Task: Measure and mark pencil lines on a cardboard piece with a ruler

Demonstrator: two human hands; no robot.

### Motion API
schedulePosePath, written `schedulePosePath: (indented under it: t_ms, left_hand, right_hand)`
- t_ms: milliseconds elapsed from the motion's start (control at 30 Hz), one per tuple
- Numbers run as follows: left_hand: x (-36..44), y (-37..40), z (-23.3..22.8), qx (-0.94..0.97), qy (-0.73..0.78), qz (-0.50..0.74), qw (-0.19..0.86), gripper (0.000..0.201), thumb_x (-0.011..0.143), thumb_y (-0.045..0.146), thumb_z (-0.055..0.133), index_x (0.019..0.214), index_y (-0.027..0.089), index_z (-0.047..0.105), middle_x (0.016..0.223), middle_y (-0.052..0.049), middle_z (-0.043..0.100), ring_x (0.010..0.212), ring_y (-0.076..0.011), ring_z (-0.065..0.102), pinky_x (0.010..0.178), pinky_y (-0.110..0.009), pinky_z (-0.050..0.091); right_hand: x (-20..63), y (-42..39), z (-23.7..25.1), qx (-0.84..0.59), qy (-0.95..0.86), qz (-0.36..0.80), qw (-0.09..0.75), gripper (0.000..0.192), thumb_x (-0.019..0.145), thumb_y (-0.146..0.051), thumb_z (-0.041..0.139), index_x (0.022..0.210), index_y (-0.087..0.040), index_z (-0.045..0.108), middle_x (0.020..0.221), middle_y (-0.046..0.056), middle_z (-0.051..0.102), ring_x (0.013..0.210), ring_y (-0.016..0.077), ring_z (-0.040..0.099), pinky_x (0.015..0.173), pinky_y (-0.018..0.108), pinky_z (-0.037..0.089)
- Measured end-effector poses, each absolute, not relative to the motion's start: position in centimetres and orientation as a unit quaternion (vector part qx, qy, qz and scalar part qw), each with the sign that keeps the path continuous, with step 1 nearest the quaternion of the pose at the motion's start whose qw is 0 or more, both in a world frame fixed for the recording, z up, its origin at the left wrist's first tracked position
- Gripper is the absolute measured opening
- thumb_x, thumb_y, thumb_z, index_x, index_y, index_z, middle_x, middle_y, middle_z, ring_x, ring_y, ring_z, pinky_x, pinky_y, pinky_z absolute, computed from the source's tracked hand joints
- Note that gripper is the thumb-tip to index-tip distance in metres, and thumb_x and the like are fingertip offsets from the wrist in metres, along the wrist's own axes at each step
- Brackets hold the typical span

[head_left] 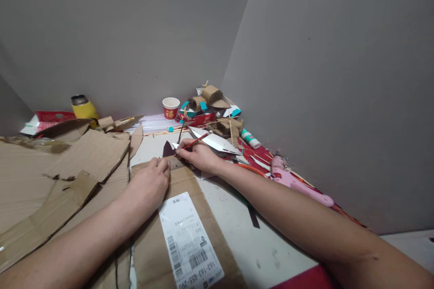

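A piece of brown cardboard [186, 184] with a white shipping label [190, 244] lies on the white table in front of me. My left hand [151, 179] presses down at its far end with curled fingers, on what looks like a ruler [176, 163] laid across the cardboard. Just to the right, my right hand [200, 157] pinches a red and dark pencil [200, 139], its tip end hidden by the fingers. A small dark pointed piece [167, 149] shows beyond the ruler.
Torn cardboard [91, 151] piles up on the left, near a yellow bottle [84, 108]. A red paper cup [171, 109] and cardboard models [213, 95] stand at the back. A pink glue gun [298, 185] lies by the right wall, beyond my right forearm.
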State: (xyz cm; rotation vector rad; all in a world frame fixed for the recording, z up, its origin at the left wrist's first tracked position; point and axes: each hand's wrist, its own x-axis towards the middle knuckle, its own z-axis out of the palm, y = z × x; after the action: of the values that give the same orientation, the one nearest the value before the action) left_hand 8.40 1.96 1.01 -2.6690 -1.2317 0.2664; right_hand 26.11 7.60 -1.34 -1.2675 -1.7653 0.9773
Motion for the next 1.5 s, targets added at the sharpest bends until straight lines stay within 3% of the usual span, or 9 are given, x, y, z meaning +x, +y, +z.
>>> schedulePosePath:
  t_ms: [367, 667, 1500]
  left_hand:
    - [7.6, 1.7, 1.1, -0.904, -0.417, 0.061, 0.071, 0.027, 0.087, 0.003, 0.042, 0.100, 0.013, 0.063, 0.097, -0.010, 0.068, 0.091, -0.0260, 0.060, 0.080, -0.038, 0.053]
    - [6.7, 1.5, 0.0, -0.907, -0.411, 0.040, 0.076, 0.040, 0.089, 0.004, 0.040, 0.125, 0.004, 0.057, 0.120, -0.016, 0.066, 0.105, -0.0292, 0.058, 0.087, -0.041, 0.053]
    - [6.8, 1.4, -0.3, -0.906, -0.415, 0.028, 0.079, 0.038, 0.087, 0.004, 0.044, 0.122, 0.005, 0.060, 0.120, -0.018, 0.066, 0.104, -0.0303, 0.059, 0.085, -0.043, 0.054]
  right_hand:
    - [26.1, 7.6, -1.3, -0.497, -0.686, 0.384, 0.367, 0.013, 0.080, -0.015, 0.056, 0.067, -0.019, 0.056, 0.061, -0.003, 0.059, 0.056, 0.0114, 0.053, 0.052, 0.021, 0.040]
    - [25.9, 7.5, -1.1, -0.497, -0.675, 0.399, 0.371, 0.014, 0.080, -0.015, 0.055, 0.066, -0.018, 0.056, 0.058, -0.003, 0.058, 0.051, 0.0097, 0.051, 0.048, 0.019, 0.039]
    - [26.0, 7.5, -0.9, -0.495, -0.656, 0.433, 0.370, 0.014, 0.079, -0.016, 0.056, 0.064, -0.018, 0.057, 0.057, -0.003, 0.060, 0.047, 0.0082, 0.050, 0.043, 0.016, 0.038]
